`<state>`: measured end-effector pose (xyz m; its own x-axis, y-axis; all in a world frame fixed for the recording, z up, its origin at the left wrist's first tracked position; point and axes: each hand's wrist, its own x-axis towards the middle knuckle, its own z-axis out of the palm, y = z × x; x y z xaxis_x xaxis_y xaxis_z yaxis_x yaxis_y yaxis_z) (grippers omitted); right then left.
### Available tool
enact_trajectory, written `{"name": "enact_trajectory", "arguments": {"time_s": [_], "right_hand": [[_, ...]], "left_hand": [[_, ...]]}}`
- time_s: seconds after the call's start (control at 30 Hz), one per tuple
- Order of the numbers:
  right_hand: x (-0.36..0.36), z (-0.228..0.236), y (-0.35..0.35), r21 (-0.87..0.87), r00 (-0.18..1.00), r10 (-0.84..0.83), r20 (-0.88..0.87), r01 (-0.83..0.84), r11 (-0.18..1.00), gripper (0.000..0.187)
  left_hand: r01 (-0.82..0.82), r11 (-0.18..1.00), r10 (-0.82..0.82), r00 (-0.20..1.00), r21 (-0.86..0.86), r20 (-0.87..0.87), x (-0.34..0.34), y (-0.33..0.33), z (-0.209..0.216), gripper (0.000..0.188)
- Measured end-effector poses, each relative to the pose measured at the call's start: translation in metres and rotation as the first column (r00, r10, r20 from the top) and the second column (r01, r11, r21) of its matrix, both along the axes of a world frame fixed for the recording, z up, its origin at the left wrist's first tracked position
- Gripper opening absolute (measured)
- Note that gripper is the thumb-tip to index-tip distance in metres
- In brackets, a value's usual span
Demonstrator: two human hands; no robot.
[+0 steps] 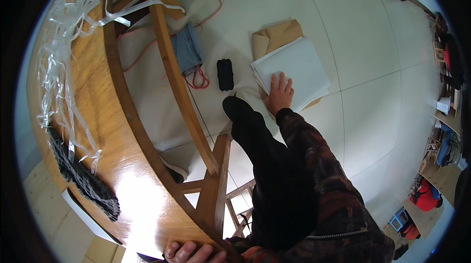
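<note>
My right hand (280,92) reaches down to the floor, fingers apart, and rests on a stack of white sheets (299,66). Under the sheets lies a brown paper envelope or wrapper (277,36), its folded end showing on the far side. At the lower edge, my left hand (194,253) has its bent fingers over the rim of a round wooden table (98,101); its palm is hidden. A black oblong object (225,74) sits on the floor left of the sheets, close to my black shoe (236,108).
Tangled clear plastic strips (64,57) and a dark grey crumpled cloth (83,179) lie on the table. Beneath its wooden legs (169,66) are a folded denim piece (187,49) and a red cord (198,80). Shelves with goods (431,165) line the right side.
</note>
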<state>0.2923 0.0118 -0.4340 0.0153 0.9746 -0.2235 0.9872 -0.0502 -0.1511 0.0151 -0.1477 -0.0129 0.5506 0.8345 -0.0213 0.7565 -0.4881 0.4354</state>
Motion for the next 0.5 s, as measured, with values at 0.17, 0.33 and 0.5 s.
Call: {"name": "enact_trajectory", "arguments": {"time_s": [0.17,0.33,0.5], "right_hand": [[-0.008,-0.005,0.021,-0.098,0.996,0.058,0.071,-0.051,0.994,0.069],[-0.016,-0.012,0.034,-0.168,0.944,0.190,0.269,-0.148,0.975,0.072],[-0.019,-0.007,0.034,-0.190,0.967,0.152,0.206,-0.113,0.975,0.064]], "left_hand": [[0.001,1.000,-0.001,1.000,0.006,0.001,-0.001,-0.002,0.000,0.033],[-0.003,1.000,0.003,1.000,0.009,-0.010,-0.001,-0.003,0.001,0.032],[-0.006,1.000,0.006,1.000,0.012,-0.005,-0.001,-0.001,0.000,0.030]]}}
